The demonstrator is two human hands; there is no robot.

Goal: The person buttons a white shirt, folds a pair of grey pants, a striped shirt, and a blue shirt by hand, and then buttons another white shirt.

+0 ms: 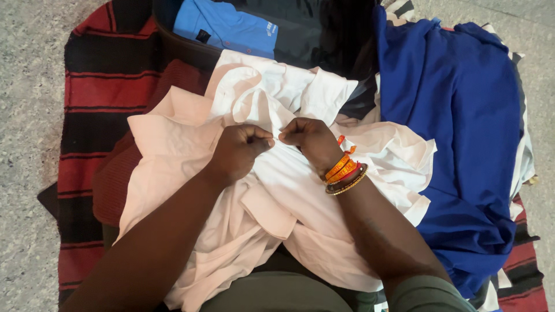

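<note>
Both hands meet at the middle of the head view over a crumpled pale pink cotton shirt (277, 202) that lies heaped across the person's lap and spills onto a red-and-black striped woven blanket (92, 98) spread on the speckled grey stone floor (29, 115). The left hand (241, 149) is curled into a loose fist, its fingertips pressed together and pinching a small fold of the shirt's fabric near the placket. The right hand (309, 138) is curled the same way, thumb and fingers closed on the cloth just beside the left hand, so that the two sets of knuckles nearly touch; whatever small part of the shirt sits between the fingertips is too small to make out. A stack of orange, red and gold bangles (345, 172) circles the right wrist. Just to the right of the shirt, touching its edge, lies a deep royal blue garment (462, 127), bunched and draped over the blanket. At the top of the view a lighter sky blue shirt (222, 26) rests in a dark open bag (185, 49), with other dark cloth beside it. Olive green fabric (277, 292) covers the person's lap under the shirt's lower edge.
</note>
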